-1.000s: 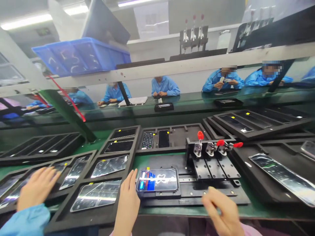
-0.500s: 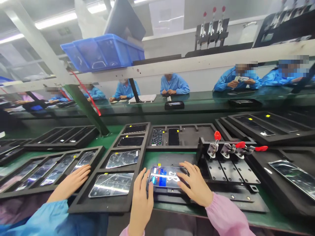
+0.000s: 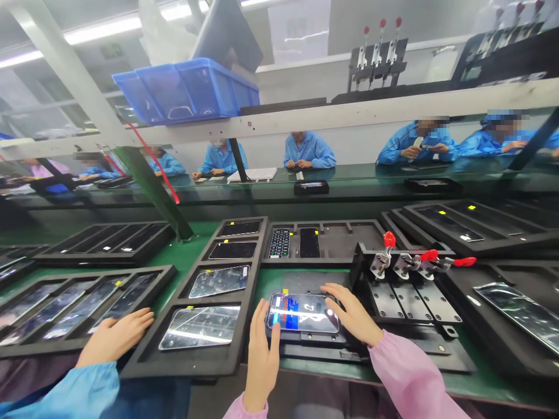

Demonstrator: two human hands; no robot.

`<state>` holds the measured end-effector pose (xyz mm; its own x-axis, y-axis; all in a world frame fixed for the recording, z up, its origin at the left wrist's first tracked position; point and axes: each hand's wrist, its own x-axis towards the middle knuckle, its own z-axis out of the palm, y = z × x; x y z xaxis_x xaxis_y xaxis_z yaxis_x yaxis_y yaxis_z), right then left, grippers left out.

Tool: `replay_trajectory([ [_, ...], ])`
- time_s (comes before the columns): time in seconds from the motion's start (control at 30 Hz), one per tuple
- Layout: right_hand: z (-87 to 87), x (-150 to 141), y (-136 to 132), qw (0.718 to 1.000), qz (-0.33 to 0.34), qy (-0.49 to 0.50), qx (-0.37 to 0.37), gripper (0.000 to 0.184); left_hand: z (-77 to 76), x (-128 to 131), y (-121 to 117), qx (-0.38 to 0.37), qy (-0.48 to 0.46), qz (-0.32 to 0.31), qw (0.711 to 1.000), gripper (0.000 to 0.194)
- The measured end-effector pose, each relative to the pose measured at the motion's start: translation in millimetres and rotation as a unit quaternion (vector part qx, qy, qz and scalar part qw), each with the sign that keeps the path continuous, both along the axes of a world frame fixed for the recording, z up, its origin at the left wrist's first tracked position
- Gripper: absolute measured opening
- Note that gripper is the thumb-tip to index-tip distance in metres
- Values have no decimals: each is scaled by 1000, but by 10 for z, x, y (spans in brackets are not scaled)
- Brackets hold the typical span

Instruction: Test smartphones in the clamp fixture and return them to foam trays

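Note:
A smartphone [image 3: 311, 315] with a lit screen lies flat on the black sliding bed of a clamp fixture [image 3: 419, 344]. At its left end is my left hand [image 3: 264, 361], fingers stretched out and thumb apart, touching or very near the phone's edge. My right hand [image 3: 354, 317] reaches over the phone's right end with fingers spread; whether they touch the glass I cannot tell. Just right of that hand stand toggle clamps with red handles [image 3: 389, 240], one upright and the others lying over to the right. A yellow tab [image 3: 285, 292] sticks out at the phone's far edge.
Left of me, a foam tray [image 3: 250, 308] holds several phones. A co-worker's hand [image 3: 114, 337] in a blue sleeve rests by another phone tray [image 3: 168, 276]. More trays lie behind and at right, one with a slanted phone [image 3: 519, 311]. A blue bin [image 3: 187, 93] sits overhead.
My right hand has come from the fixture's front right to the phone's right end and opened. The view has shifted, and the co-worker's hand has moved to the tray's near right corner.

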<state>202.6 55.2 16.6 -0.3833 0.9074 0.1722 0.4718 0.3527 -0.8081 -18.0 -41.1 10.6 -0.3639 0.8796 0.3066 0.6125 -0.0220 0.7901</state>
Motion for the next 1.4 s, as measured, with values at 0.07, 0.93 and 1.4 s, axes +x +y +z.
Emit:
replay_trajectory([
  [0.07, 58, -22, -48, 1000, 9, -17, -2, 34, -30, -14, 18, 3, -8, -6, 1000, 44],
  [0.93, 71, 38, 57, 999, 33, 37, -18, 44, -186, -106, 35, 18, -104, 0, 994, 51],
  [1.4, 125, 66, 127, 997, 67, -33, -16, 53, -190, -114, 35, 26, -100, -5, 995, 49],
])
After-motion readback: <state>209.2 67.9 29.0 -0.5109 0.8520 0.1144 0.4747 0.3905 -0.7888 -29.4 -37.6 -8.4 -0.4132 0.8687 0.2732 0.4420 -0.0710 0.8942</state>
